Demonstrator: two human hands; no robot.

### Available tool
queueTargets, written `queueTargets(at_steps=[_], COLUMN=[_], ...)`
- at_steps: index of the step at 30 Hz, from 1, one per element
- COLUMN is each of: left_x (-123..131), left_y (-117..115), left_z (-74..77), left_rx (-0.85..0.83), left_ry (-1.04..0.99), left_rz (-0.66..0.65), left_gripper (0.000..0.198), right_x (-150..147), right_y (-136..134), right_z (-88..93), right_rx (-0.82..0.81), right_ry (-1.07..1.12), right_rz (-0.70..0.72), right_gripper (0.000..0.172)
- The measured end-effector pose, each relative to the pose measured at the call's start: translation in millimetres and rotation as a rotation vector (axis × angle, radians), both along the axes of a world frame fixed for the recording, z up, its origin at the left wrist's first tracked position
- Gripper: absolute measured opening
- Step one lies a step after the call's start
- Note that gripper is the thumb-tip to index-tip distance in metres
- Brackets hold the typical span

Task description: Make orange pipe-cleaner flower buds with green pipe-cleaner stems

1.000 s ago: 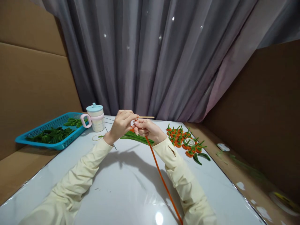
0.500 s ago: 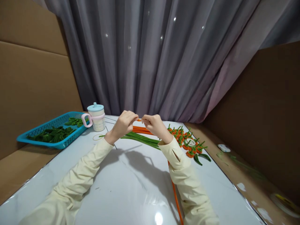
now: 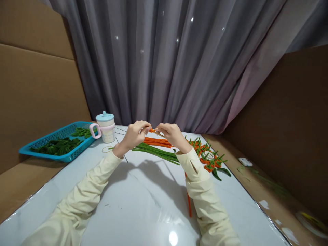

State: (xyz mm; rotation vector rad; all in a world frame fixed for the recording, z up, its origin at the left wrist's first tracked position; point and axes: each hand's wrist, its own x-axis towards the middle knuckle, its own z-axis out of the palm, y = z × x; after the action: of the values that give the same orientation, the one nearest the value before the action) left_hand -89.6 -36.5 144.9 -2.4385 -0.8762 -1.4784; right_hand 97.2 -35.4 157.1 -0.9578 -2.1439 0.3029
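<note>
My left hand (image 3: 135, 134) is closed on one end of a thin stick wrapped with an orange fuzzy strip (image 3: 152, 130). Close beside it, my right hand (image 3: 172, 134) pinches the same piece, and a bare, light length of the stick (image 3: 160, 134) shows between the hands. An orange strip (image 3: 189, 205) hangs down by my right forearm; whether it joins the wrapped part is hidden. Under my hands lie a bundle of orange stems (image 3: 157, 142) and a bundle of green stems (image 3: 156, 152). Several orange pieces with green stalks (image 3: 208, 165) stand to the right.
A blue basket (image 3: 68, 158) with green leaf shapes is at the left, next to a cup with a pink handle (image 3: 108, 133). At the right are a white tape roll (image 3: 208, 155), two green leaves (image 3: 216, 174) and the table's edge.
The hanging orange strip's lower end has risen and now shows above the table's front. My right hand has shifted slightly right, and more of the stick is visible between my hands.
</note>
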Motion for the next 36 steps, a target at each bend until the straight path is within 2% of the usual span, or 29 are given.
queueTargets(at_steps=[5,9,13,17,20,25,29,32,36], left_x=[1.4,-0.3,-0.1,2.5,2.7,1.6,2.6,5.1,9.5], left_y=[-7.1,-7.5,-8.8,-11.9,-11.3,-8.1,-9.3,-10.6,-10.8], left_z=[4.5,6.2,9.3,13.0,13.3,11.2,9.7,8.6,6.4], left_rx=[-0.169,-0.329,-0.443,-0.498,-0.508,-0.471,-0.534,-0.582,-0.579], left_ry=[-0.056,-0.135,-0.154,-0.144,-0.091,-0.114,-0.127,-0.199,-0.343], left_rz=[-0.097,-0.188,-0.25,-0.199,-0.16,-0.176,-0.254,-0.331,-0.368], left_gripper=[0.015,0.018,0.024,0.037,0.034,0.025,0.026,0.029,0.034], right_x=[4.2,0.6,-1.2,-1.2,-2.0,0.3,4.8,4.3,1.3], right_y=[0.1,-1.0,-0.6,-1.4,-3.2,-8.0,-10.6,-9.2,-3.2], right_z=[1.5,-0.1,0.3,0.9,0.5,3.5,9.4,9.4,3.5], right_rx=[-0.265,-0.356,-0.347,-0.288,-0.242,-0.216,-0.202,-0.37,-0.57], right_ry=[0.064,0.174,0.258,0.28,0.257,0.176,0.121,0.252,0.38], right_rz=[0.208,0.248,0.22,0.165,0.128,0.135,0.174,0.23,0.33], right_gripper=[0.027,0.031,0.037,0.035,0.03,0.026,0.023,0.022,0.024])
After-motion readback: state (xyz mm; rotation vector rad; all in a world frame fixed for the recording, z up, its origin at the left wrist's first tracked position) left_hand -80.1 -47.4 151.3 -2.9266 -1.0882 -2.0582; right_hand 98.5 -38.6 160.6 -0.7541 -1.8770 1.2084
